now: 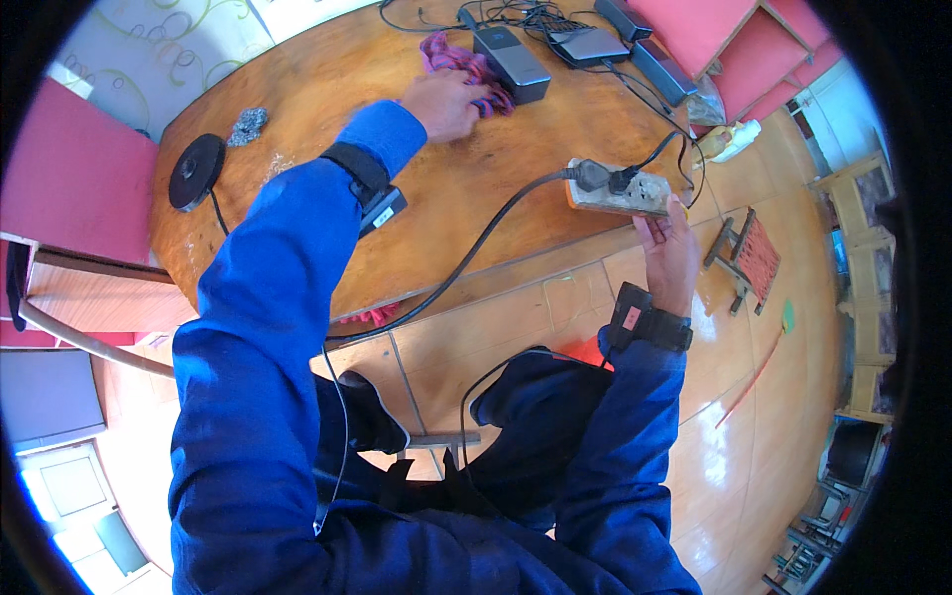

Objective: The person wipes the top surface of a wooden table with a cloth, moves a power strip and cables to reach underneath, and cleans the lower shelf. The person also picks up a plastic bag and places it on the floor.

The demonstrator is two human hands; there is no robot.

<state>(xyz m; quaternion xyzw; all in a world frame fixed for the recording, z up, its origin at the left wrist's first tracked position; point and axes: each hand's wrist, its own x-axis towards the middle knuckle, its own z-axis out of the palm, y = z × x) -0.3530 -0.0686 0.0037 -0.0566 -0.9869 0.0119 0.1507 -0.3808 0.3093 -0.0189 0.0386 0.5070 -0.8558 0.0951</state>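
Note:
My left hand (448, 104) is on the wooden tabletop (476, 182), gripping a crumpled pink-and-navy striped cloth (450, 53). Just beyond it stands a grey and black box-shaped device (513, 63) with a cable at its far end. My right hand (669, 249) holds a white power strip (621, 195) by its right end, near the table's front edge. Two black plugs sit in the strip, a larger plug (591, 175) and a smaller plug (623, 178). A thick black cable (476, 253) runs from the larger plug down toward my lap.
Tangled black cables (532, 16), a flat grey device (590, 46) and a long dark device (663, 72) lie at the back right. At left are a round black base (197, 172) and a grey scrubber (248, 126). A small stool (751, 260) stands on the tiled floor.

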